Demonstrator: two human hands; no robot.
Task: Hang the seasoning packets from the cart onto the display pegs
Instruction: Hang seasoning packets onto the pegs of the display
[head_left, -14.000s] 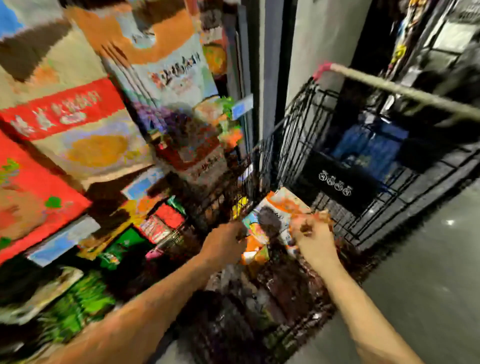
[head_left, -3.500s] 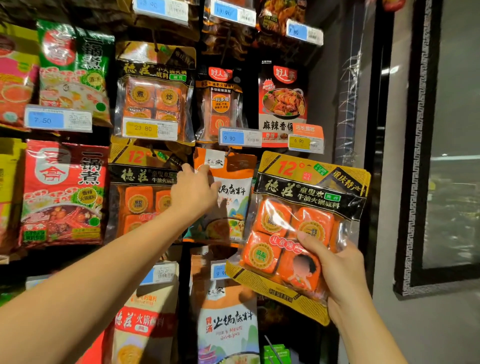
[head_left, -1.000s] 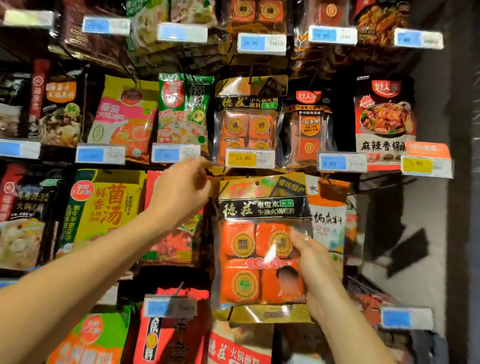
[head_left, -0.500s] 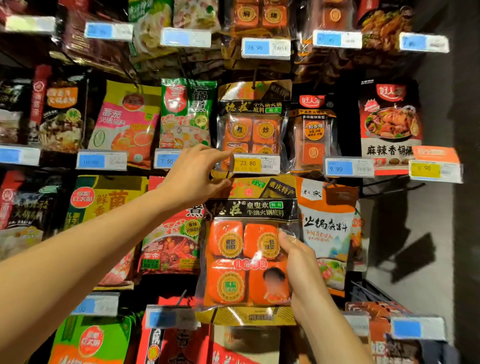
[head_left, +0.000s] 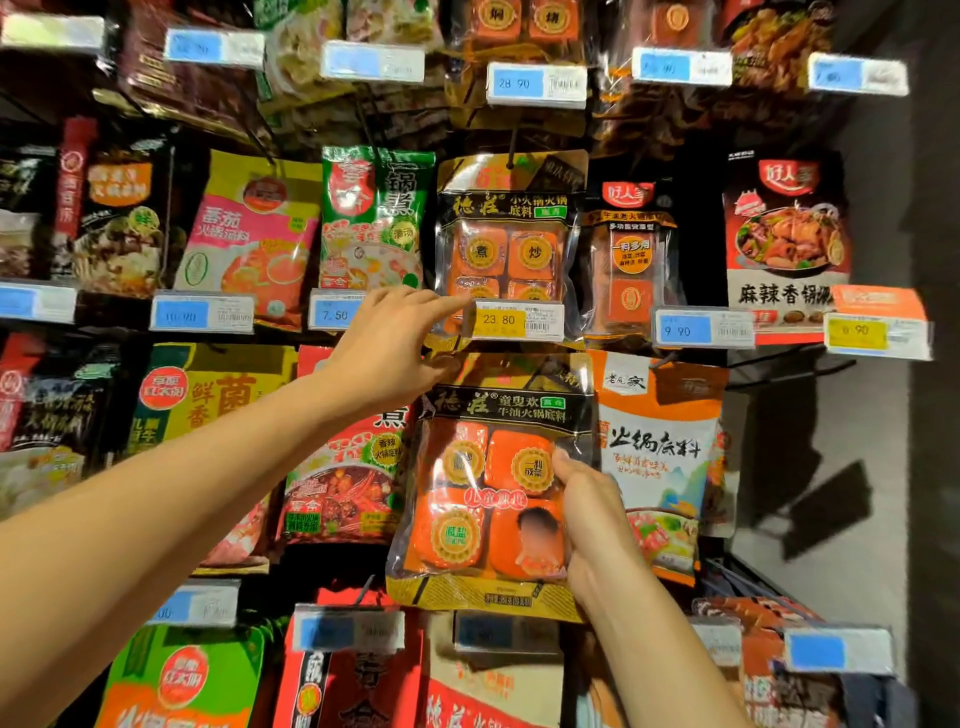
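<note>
The seasoning packet (head_left: 483, 499) is a clear pouch with four orange blocks and a black-and-gold header. My right hand (head_left: 589, 525) grips its right edge and holds it flat against the display, under the yellow 23.80 price tag (head_left: 511, 320). The packet's header sits just below that tag. My left hand (head_left: 389, 345) reaches up with fingers stretched out; its index fingertip touches the tag's left end and its thumb lies by the packet's top left corner. The peg itself is hidden behind the tag and packet. The cart is out of view.
Hanging packets fill the wall: a matching orange-block packet (head_left: 511, 239) above, an orange-and-white pouch (head_left: 660, 457) to the right, a red pouch (head_left: 343, 478) to the left. Bare black pegs (head_left: 789, 364) jut out at the right, beside a grey wall.
The packet has risen slightly under the yellow tag with my right hand on its edge. My left hand has slid right, its fingertip now reaching the tag.
</note>
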